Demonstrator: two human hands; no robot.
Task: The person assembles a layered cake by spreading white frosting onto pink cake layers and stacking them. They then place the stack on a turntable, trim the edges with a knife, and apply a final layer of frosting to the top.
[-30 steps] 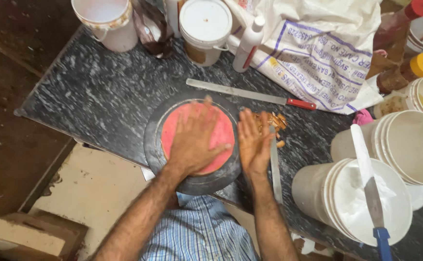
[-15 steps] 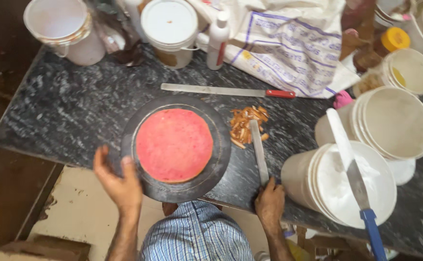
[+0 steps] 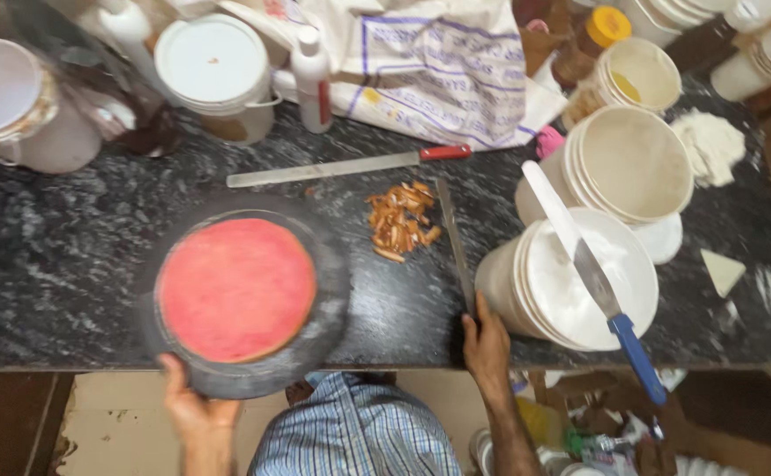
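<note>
A round pink cake layer lies on a dark round board at the front of the black stone counter. My left hand grips the board's near rim from below the counter edge. My right hand rests on the counter's front edge, its fingertips at the near end of a long thin blade that lies flat. Whether it grips the blade is unclear. A small pile of brown cake trimmings sits just left of that blade.
A red-handled long knife lies behind the board. White tubs stand at the right, the nearest with cream and a blue-handled spatula across it. A lidded bucket, squeeze bottle and printed cloth line the back.
Both hands came off the pink layer. My left hand went to the board's near rim, and the board now sits further left; my right hand moved to the thin blade's near end.
</note>
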